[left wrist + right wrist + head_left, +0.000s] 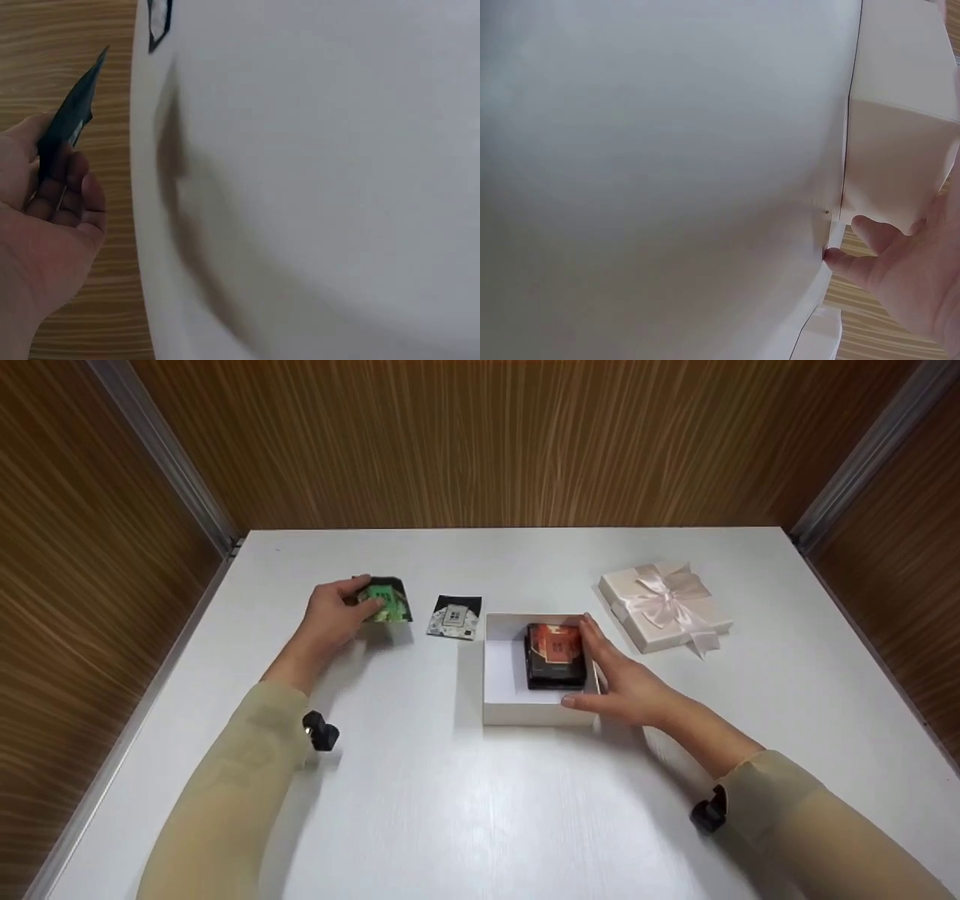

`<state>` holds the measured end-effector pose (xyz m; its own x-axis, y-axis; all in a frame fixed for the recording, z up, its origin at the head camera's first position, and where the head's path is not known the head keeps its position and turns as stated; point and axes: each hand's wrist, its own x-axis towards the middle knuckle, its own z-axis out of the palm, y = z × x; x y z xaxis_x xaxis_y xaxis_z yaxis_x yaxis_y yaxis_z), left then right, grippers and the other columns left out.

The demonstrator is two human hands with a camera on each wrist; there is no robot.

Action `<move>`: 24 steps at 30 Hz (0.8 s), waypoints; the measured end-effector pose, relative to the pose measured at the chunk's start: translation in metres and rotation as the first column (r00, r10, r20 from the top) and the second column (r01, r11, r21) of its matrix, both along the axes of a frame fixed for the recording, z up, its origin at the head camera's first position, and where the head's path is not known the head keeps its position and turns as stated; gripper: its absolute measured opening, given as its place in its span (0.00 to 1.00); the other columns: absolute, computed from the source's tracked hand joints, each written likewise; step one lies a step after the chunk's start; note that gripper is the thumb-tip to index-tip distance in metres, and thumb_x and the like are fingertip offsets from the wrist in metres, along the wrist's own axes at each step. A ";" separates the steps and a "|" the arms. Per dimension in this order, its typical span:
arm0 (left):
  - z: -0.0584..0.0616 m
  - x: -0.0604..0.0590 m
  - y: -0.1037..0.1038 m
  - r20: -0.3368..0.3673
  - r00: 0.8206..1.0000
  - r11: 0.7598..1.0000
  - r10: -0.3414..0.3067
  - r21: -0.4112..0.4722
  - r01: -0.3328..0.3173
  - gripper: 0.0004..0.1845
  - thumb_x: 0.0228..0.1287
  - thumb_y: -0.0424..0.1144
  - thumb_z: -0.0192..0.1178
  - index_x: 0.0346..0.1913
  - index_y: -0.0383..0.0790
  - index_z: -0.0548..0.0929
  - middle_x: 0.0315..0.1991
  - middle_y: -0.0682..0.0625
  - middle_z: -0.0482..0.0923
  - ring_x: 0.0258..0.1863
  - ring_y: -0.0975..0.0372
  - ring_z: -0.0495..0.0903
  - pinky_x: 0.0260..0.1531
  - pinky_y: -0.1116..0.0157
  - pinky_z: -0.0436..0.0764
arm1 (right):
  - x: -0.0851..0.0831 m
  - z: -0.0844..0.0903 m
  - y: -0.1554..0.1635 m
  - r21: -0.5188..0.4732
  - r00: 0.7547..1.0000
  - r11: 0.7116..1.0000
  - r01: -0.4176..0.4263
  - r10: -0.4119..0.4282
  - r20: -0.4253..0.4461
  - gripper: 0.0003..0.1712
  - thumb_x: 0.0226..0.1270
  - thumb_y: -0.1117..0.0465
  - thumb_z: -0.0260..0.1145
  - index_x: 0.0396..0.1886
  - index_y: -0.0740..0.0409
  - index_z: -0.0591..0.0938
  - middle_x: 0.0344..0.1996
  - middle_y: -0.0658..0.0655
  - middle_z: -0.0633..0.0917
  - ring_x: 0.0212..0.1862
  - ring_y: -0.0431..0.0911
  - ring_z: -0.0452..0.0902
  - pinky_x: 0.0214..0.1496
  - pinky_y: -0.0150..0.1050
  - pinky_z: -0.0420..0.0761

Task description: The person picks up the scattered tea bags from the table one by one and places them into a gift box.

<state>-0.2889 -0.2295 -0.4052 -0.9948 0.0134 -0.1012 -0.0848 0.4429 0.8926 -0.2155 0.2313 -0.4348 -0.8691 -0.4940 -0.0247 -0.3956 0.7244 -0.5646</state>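
Note:
My left hand [364, 600] pinches a small green packet [388, 600] just above the table at the left; the left wrist view shows that dark green packet [73, 120] edge-on between thumb and fingers of the hand [64, 169]. An open white box [501, 671] in the middle holds a dark red and black packet [555, 655]. My right hand [600, 664] rests with straight fingers along the box's right wall, thumb at its front right corner. The right wrist view shows the hand [855, 240] touching the white box [900, 112].
A black and white packet [454, 617] lies flat between the green packet and the box; its corner [159, 19] shows in the left wrist view. A cream lid with a ribbon bow [664, 604] sits right of the box. Wooden walls enclose the white table [480, 810].

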 end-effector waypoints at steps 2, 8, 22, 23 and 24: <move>0.010 0.002 0.010 -0.049 0.999 1.000 -0.016 -0.014 0.016 0.32 0.78 0.42 0.65 0.80 0.44 0.70 0.70 0.43 0.75 0.64 0.56 0.74 0.61 0.59 0.78 | 0.000 -0.001 0.001 -0.003 1.000 1.000 0.001 -0.001 0.000 0.71 0.66 0.33 0.73 0.89 0.52 0.36 0.87 0.56 0.37 0.83 0.61 0.47 0.80 0.61 0.59; 0.034 0.013 0.049 -0.160 0.979 0.991 -0.129 -0.043 0.124 0.30 0.76 0.43 0.68 0.77 0.46 0.75 0.62 0.44 0.80 0.58 0.55 0.78 0.51 0.61 0.82 | 0.000 -0.001 0.000 -0.010 1.000 1.000 0.006 -0.006 0.003 0.71 0.66 0.32 0.73 0.89 0.51 0.36 0.87 0.55 0.37 0.83 0.62 0.48 0.79 0.62 0.60; 0.032 0.036 0.131 -0.225 0.890 0.918 -0.396 -0.127 0.376 0.29 0.77 0.43 0.67 0.76 0.42 0.76 0.54 0.47 0.83 0.45 0.54 0.80 0.44 0.62 0.82 | 0.001 0.000 -0.002 -0.019 1.000 1.000 -0.001 0.001 -0.003 0.71 0.66 0.32 0.73 0.89 0.51 0.37 0.87 0.54 0.37 0.82 0.61 0.51 0.78 0.62 0.62; 0.030 0.037 0.135 -0.227 0.883 0.911 -0.411 -0.129 0.391 0.29 0.77 0.43 0.66 0.76 0.42 0.76 0.53 0.47 0.83 0.45 0.54 0.80 0.44 0.62 0.81 | 0.001 0.000 -0.002 -0.020 1.000 1.000 -0.001 0.001 -0.004 0.70 0.66 0.32 0.73 0.89 0.51 0.37 0.87 0.54 0.37 0.82 0.61 0.51 0.78 0.62 0.61; 0.029 0.038 0.139 -0.229 0.876 0.905 -0.425 -0.135 0.404 0.29 0.77 0.43 0.66 0.76 0.41 0.76 0.53 0.48 0.83 0.45 0.54 0.79 0.44 0.63 0.81 | 0.001 0.000 -0.002 -0.022 1.000 1.000 -0.001 0.001 -0.004 0.70 0.66 0.32 0.73 0.89 0.50 0.37 0.87 0.54 0.37 0.82 0.61 0.51 0.79 0.62 0.61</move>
